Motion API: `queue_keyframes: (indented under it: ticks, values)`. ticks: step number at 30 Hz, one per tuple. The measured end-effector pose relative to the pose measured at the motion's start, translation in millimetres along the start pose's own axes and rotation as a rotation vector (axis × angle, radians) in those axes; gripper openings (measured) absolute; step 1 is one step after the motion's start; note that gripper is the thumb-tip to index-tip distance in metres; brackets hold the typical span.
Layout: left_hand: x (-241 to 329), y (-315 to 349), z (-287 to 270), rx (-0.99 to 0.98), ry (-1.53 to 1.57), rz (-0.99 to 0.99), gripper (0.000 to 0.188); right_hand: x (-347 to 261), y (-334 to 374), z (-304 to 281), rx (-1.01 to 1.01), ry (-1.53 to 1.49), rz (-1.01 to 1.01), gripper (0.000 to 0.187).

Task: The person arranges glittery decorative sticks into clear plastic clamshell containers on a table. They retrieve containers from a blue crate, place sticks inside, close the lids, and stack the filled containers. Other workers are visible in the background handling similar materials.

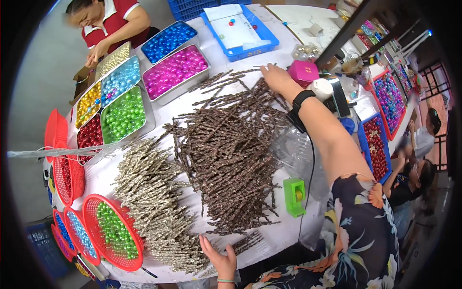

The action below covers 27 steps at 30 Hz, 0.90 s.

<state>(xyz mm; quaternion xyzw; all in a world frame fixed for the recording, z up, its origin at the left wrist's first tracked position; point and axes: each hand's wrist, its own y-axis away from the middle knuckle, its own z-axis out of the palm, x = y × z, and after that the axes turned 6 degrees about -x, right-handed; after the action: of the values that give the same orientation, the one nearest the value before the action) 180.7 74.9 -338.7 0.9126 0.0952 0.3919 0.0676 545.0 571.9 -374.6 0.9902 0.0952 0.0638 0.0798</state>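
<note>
A large heap of brown, glittery twisted sticks (226, 164) covers the middle of the white table. Beside its left edge lies a second heap of pale gold twisted sticks (154, 202). My right hand (278, 81) reaches to the far end of the brown heap, its fingers bent down around some brown sticks; the fingertips are partly hidden. At the near edge, my left hand (219, 256) is open with the thumb apart, close to the lower ends of both heaps, and nothing shows in it.
Metal trays of pink beads (175, 72), green beads (124, 115) and other colours stand at the far left. Red baskets (139, 260) line the left edge. A green tape dispenser (293, 197), a pink box (303, 72) and a blue tray (274, 43) surround the heaps. A co-worker (115, 24) sits opposite.
</note>
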Motion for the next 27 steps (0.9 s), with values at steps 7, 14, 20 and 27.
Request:
queue_keyframes:
  ticks: [7,14,20,27]
  values:
    - [-3.0,2.9,4.9,0.043,-0.054,-0.013,0.074,-4.7,-32.3,30.1,-0.083,0.004,0.022,0.051]
    - [4.7,-2.6,13.6,0.031,0.084,-0.077,0.075,-29.7,2.5,-12.7,-0.348,-0.052,-0.055,0.066]
    - [5.3,-9.9,12.5,0.035,0.047,-0.025,0.076,-33.9,22.3,-13.8,-0.379,0.057,-0.193,0.135]
    - [10.6,-8.7,8.1,0.0,-0.045,-0.026,0.076,-33.1,-21.4,-5.3,-0.368,-0.07,-0.116,0.135]
